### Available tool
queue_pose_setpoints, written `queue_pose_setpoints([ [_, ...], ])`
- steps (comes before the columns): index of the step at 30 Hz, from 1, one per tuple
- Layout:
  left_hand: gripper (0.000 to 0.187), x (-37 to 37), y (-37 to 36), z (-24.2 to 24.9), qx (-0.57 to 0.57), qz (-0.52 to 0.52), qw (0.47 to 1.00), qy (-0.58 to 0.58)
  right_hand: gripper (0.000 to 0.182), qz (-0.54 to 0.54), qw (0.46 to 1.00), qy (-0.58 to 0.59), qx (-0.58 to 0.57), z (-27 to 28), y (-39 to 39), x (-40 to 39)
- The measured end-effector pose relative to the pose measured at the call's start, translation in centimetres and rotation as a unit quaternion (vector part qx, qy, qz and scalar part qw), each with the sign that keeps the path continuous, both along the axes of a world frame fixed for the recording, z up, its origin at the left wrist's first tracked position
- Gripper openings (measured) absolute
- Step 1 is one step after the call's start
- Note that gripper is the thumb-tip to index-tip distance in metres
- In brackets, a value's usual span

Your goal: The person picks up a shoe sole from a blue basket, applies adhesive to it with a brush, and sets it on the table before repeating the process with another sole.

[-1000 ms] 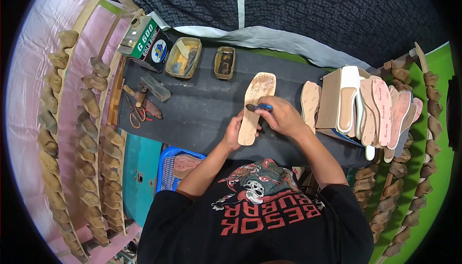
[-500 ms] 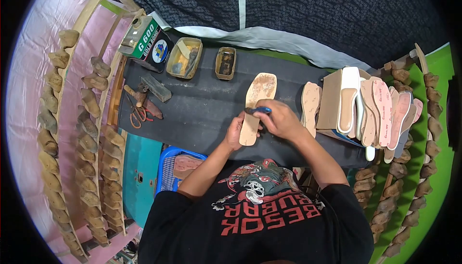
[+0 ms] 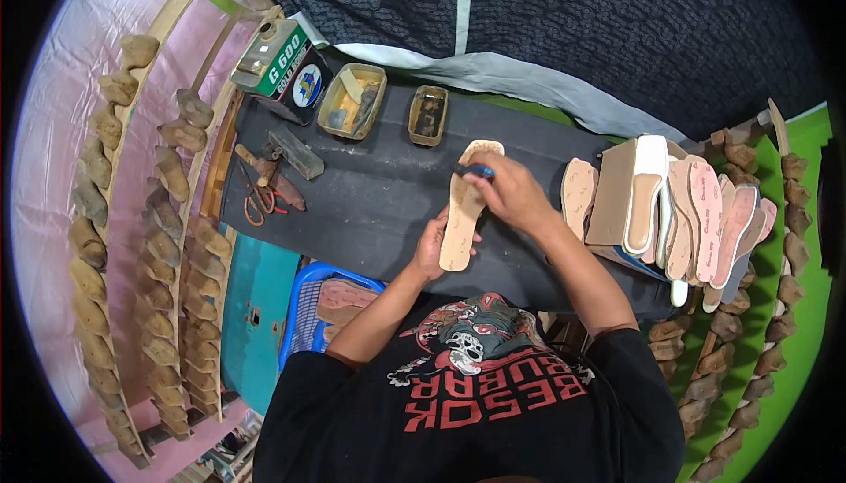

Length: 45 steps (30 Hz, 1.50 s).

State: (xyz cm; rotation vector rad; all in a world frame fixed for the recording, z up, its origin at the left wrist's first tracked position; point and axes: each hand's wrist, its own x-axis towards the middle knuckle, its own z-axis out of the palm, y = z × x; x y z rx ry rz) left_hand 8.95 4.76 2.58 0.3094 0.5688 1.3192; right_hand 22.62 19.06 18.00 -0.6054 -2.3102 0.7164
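A tan insole (image 3: 457,241) is held over the dark table, its wide end pointing away from me and its narrow end near my shirt. My left hand (image 3: 434,243) grips its narrow half from the left side, with fingertips showing past the right edge. Closed round a small blue-handled tool (image 3: 480,170), my right hand (image 3: 513,190) is over the wide half of the insole. The tool's dark tip lies over the insole's surface; whether it touches cannot be made out.
The black table (image 3: 370,210) bears a green can (image 3: 284,69), two tubs (image 3: 352,101) (image 3: 428,115), scissors (image 3: 256,201) and a grey block (image 3: 296,152). Insoles (image 3: 708,227) fill a box (image 3: 614,201) at right. A blue basket (image 3: 300,307) stands near left. Shoe lasts (image 3: 88,241) line racks.
My right hand has moved with the tool from the insole's middle toward its far, wide end. The insole is turned slightly. The whole view has shifted a little.
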Motion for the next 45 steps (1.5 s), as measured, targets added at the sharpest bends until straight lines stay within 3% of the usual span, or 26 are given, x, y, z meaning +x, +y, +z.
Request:
queue_pose_setpoints([
  [5, 0.059, -2.2, -0.9, -0.6, -0.015, 0.028, 0.999, 0.006, 0.025, 0.015, 0.999, 0.012, -0.046, -1.2, 0.0, -2.9],
  [10, 0.060, -3.8, -1.8, -0.9, -0.004, 0.047, 0.999, 0.010, 0.024, -0.017, 0.999, 0.043, -0.012, -0.3, 3.3, -6.0],
  [18, 0.061, -5.5, -3.5, -2.4, -0.018, 0.047, 0.999, -0.012, 0.022, -0.080, 0.992, 0.003, -0.094, -2.1, 7.2, -10.7],
  [27, 0.059, -7.6, -3.9, -3.1, -0.059, 0.025, 0.998, -0.001, 0.024, -0.110, 0.986, -0.080, -0.101, -6.2, 8.5, -13.0],
  [29, 0.058, -7.9, -3.6, -2.7, -0.062, 0.019, 0.998, 0.000, 0.022, -0.109, 0.990, -0.065, -0.055, -7.5, 8.9, -13.0],
  [45, 0.058, -8.2, -1.8, -2.1, -0.051, -0.002, 0.999, -0.008, 0.021, -0.138, 0.986, -0.018, -0.087, -4.0, 8.4, -11.9],
])
